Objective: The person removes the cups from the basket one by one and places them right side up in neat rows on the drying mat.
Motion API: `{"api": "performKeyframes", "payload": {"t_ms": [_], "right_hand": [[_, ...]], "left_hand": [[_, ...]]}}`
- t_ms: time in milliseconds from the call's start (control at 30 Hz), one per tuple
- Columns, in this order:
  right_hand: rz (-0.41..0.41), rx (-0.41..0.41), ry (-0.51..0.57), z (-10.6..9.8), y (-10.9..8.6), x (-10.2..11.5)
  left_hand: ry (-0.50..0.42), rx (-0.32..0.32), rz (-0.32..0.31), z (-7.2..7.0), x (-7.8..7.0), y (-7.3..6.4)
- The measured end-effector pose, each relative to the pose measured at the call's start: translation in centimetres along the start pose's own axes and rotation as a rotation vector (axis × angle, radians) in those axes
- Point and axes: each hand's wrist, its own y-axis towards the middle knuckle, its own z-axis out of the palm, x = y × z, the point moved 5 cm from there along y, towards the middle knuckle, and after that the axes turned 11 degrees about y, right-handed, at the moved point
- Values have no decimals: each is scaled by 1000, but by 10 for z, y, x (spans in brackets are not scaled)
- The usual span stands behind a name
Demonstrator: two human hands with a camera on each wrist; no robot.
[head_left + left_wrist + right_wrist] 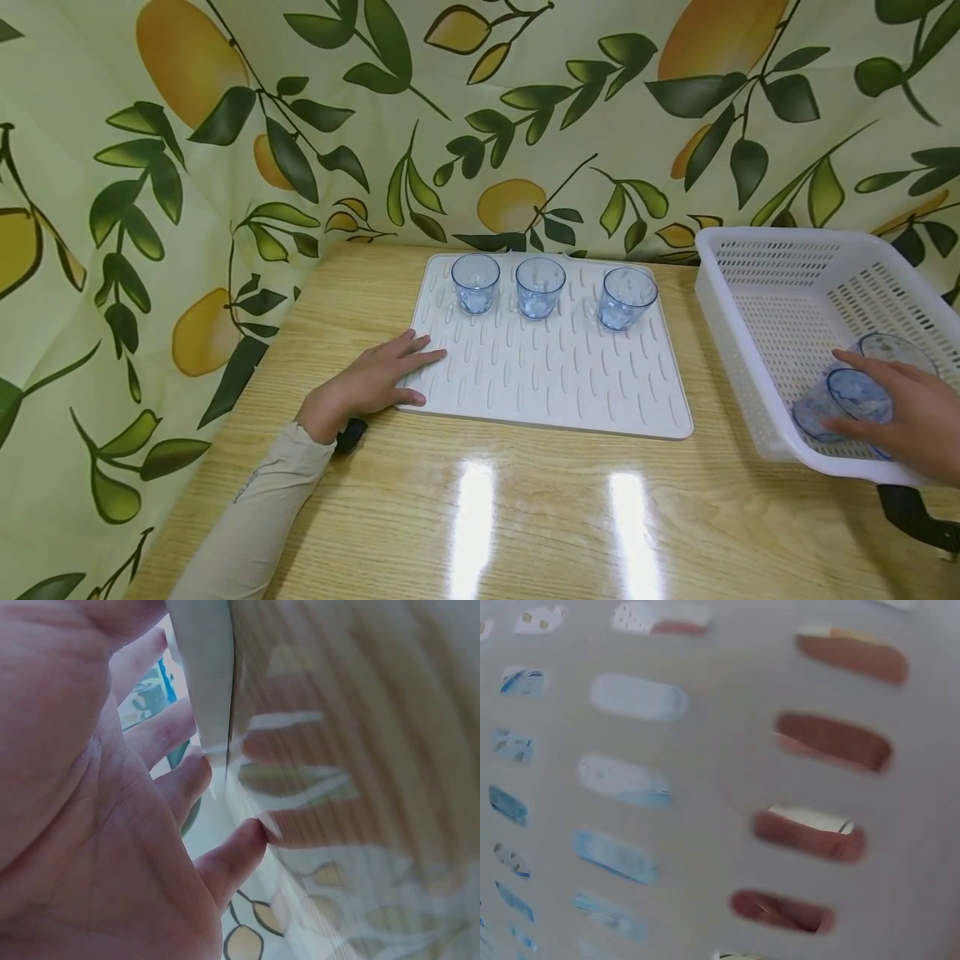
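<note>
My left hand (378, 375) lies with fingers spread at the left edge of a white ribbed drying mat (525, 375). In the left wrist view the palm (112, 817) shows beside the mat's edge (206, 667), the little finger's tip touching the table. Three clear blue glasses stand on the mat's far half: a left one (476, 285), a middle one (540, 288) and a right one (628, 298). My right hand (911, 408) reaches into a white plastic basket (738, 350), thumb and forefinger apart over a blue glass (858, 396). Another glass (900, 350) sits behind it, partly covered by the hand.
The basket stands at the right of the wooden table (375, 500); its slotted wall (720, 750) fills the right wrist view, with the hand and blue glass seen through the slots. A fruit-patterned cloth (450, 108) hangs behind and at the left.
</note>
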Motion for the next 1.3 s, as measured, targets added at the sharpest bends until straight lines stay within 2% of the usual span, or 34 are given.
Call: {"api": "performKeyframes", "payload": {"t_ms": [300,433,633,833,1033,1300], "right_hand": [[-68,-18,37,2,3,7],[-46,4,75,4,6,11],[-17,33,65,5,3,5],[10,105,71,8,4,-5],[14,153,68,8,6,-2],[37,164,75,10,5,1]], "left_hand": [[-2,13,-10,0,0,0],[-17,19,-18,0,0,-1],[-17,10,-11,0,0,-1],[-12,15,-12,0,1,0],[-16,20,-19,0,1,0],[-9,7,-9,0,0,0]]}}
